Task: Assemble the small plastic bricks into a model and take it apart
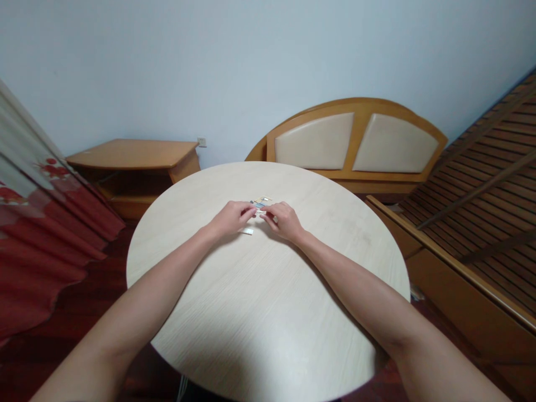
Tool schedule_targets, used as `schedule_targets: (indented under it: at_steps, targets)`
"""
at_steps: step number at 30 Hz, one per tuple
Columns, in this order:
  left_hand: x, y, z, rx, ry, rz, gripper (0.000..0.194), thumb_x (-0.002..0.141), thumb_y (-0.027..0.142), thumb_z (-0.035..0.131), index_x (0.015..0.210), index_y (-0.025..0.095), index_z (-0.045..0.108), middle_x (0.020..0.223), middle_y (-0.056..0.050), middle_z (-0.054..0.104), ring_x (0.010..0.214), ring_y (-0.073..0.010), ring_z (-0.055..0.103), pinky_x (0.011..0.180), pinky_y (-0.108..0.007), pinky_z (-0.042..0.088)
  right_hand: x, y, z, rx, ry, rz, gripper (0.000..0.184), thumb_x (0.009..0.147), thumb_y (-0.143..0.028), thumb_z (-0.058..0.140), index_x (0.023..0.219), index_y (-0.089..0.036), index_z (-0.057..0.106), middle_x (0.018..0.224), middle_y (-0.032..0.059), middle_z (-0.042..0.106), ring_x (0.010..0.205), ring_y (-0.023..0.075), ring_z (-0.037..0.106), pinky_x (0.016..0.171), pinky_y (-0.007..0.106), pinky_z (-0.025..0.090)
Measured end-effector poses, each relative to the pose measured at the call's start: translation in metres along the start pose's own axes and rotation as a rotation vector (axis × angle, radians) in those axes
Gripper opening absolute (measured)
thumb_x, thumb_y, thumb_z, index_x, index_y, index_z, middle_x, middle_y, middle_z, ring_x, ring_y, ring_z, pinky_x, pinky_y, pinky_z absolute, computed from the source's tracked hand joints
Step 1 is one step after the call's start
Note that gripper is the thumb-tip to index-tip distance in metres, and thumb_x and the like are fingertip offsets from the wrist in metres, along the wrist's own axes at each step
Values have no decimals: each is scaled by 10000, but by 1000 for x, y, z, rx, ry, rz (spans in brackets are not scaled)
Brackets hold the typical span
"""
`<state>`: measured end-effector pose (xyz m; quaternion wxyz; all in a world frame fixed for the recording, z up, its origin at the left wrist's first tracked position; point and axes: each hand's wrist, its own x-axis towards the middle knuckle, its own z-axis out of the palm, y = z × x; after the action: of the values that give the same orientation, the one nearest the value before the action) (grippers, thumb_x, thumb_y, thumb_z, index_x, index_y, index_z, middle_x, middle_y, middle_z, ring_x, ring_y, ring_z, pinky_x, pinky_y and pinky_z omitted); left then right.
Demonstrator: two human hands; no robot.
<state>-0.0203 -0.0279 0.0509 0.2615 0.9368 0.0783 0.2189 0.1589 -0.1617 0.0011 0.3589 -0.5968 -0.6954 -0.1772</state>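
A small printed packet (259, 204), blue and white along the near edge and tan toward the far edge, pinched from both sides between the fingertips of the left hand (231, 219) and the right hand (283, 221). Both hands close together, knuckles raised, just above the middle of the round, pale wood-grain worktop (268, 290), slightly toward its far side. Contents of the packet hidden, and whether it is one piece or two too small to tell. Just near of the left hand, a small white slip (247, 231) flat on the worktop, apart from the packet.

Beyond the far left of the worktop, a low honey-toned wooden cabinet (132, 153) with an open shelf below its top, the inside lost in shadow. Above it, a wall socket (201, 142). At the far right, a curved wooden headboard (352, 142) with two cream padded panels. To the right, a wooden bed frame (473, 190) with bare slats and a raised side rail. To the left, a red-patterned curtain (42, 234) hanging down to a dark red floor (84, 285).
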Motion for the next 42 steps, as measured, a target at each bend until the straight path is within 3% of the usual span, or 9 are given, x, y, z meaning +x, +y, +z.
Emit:
schedule_targets:
  at_steps: [6,17,26,31,36,42]
  targets:
    - [-2,-6,-20,10,-68,-86,281,959,314,492,990,159,724,899,-69,740,787,-182,629,750,-296,463,-2,1,0,-6,-3,115,288,1013,-369,547,1126,-178,731,869,85,758,824,220,680,833,357,470]
    - [-3,-31,-27,131,-346,-192,222,866,227,504,927,171,710,891,-72,731,771,-177,605,738,-278,435,-2,0,-2,-14,-46,154,273,998,-303,529,1105,-173,744,987,98,785,917,234,707,869,371,488]
    - [-7,-37,-22,126,-384,-157,199,855,297,542,793,200,704,773,-59,722,661,-179,598,632,-290,411,-2,3,-2,-6,-28,187,299,1023,-319,481,1089,-182,739,1068,105,777,967,245,703,887,379,483]
    - [-8,-26,-19,120,-286,-85,220,880,343,568,850,191,724,852,-78,721,710,-185,605,651,-296,422,-7,28,-2,-25,45,298,446,1069,-406,354,1083,-177,737,1052,111,761,972,238,674,893,366,490]
    - [-8,-19,-13,126,-284,-11,242,815,411,704,913,192,735,920,-76,697,787,-202,617,706,-302,444,-4,53,-2,-33,-96,264,549,1080,-469,280,1159,-169,733,1194,123,733,1120,247,641,1012,402,465]
    - [-8,-24,-9,140,-356,-8,216,791,340,725,946,189,735,932,-69,693,832,-207,623,728,-295,441,5,50,11,-11,-271,155,433,1075,-435,366,1263,-249,709,1417,89,639,1352,264,538,1119,499,401]
